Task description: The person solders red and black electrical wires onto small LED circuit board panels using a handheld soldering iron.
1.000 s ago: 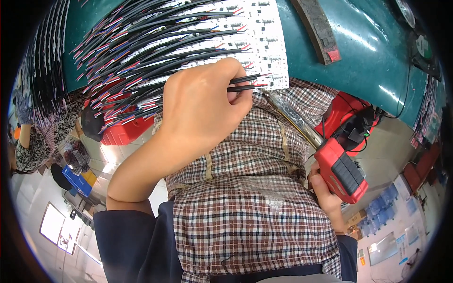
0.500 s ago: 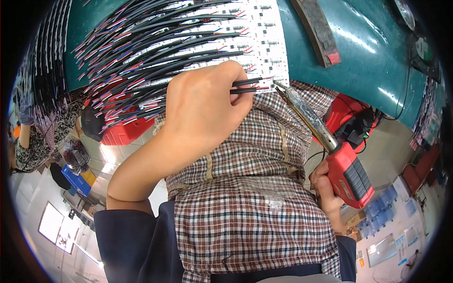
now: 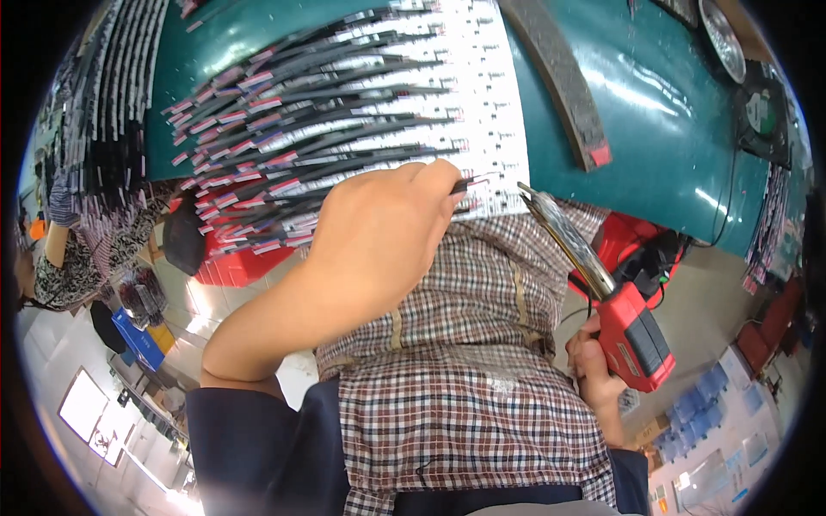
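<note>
My left hand (image 3: 379, 228) is closed in a pinch on a black-sheathed cable (image 3: 465, 184), near the front right part of a white circuit board sheet (image 3: 508, 129). The cable's thin bare-coloured wire ends point right, over the board. Rows of similar black cables (image 3: 344, 129) lie across the sheet, their red, white and blue wire ends fanned out to the left. My right hand (image 3: 594, 365) grips a red and black soldering gun (image 3: 637, 340) by its handle. The gun's metal tip points up and left, by the sheet's right edge, just right of the pinched cable. Its fingers are partly hidden by the handle.
A dark curved bar (image 3: 564, 95) with a red end lies on the green table (image 3: 662, 129). More cabled strips (image 3: 116, 86) hang over the table's left side. A black round device (image 3: 761, 116) stands at far right. Another person's arm (image 3: 57, 245) shows at left.
The view has shifted, so the table and sheet sit lower in the picture. The soldering gun's tip has moved slightly rightward from the wire ends. My left hand keeps its pinch.
</note>
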Demonstrator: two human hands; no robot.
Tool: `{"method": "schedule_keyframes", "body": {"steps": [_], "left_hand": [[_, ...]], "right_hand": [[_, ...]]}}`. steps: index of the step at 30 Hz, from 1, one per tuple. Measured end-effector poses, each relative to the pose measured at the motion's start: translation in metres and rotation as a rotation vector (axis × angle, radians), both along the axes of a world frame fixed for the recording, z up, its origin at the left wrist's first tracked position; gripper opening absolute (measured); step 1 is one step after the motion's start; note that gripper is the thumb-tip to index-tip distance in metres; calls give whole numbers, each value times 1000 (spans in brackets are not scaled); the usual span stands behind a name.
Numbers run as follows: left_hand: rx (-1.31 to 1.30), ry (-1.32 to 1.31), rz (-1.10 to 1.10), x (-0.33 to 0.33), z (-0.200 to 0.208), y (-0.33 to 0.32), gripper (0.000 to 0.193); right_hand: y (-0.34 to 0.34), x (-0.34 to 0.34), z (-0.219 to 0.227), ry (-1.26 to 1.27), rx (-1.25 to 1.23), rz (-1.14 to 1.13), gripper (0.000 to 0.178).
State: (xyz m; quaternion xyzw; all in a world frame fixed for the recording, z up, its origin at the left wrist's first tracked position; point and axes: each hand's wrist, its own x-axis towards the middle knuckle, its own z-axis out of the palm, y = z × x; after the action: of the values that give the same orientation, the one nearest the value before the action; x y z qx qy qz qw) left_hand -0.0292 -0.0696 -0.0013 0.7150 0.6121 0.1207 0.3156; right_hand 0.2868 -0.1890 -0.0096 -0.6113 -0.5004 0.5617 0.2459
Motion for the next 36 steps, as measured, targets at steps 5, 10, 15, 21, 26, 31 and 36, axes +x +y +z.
{"method": "schedule_keyframes", "body": {"steps": [5, 10, 15, 21, 26, 31, 36], "left_hand": [[492, 247, 74, -21, 33, 40, 6], [620, 398, -3, -54, 3, 107, 17], [536, 491, 10, -67, -7, 139, 20], [824, 688, 95, -151, -16, 159, 28], [845, 386, -86, -87, -10, 166, 32], [823, 372, -178, -30, -38, 186, 33], [844, 466, -212, -22, -33, 202, 20]], "right_hand": [[18, -13, 8, 146, 109, -184, 30], [28, -12, 6, 153, 290, -207, 27], [30, -9, 7, 156, 341, -254, 22], [38, -13, 11, 159, 303, -291, 20], [50, -18, 16, 161, 307, -273, 21], [50, -24, 19, 125, 340, -214, 22], [45, -23, 20, 103, 287, -284, 23]]}}
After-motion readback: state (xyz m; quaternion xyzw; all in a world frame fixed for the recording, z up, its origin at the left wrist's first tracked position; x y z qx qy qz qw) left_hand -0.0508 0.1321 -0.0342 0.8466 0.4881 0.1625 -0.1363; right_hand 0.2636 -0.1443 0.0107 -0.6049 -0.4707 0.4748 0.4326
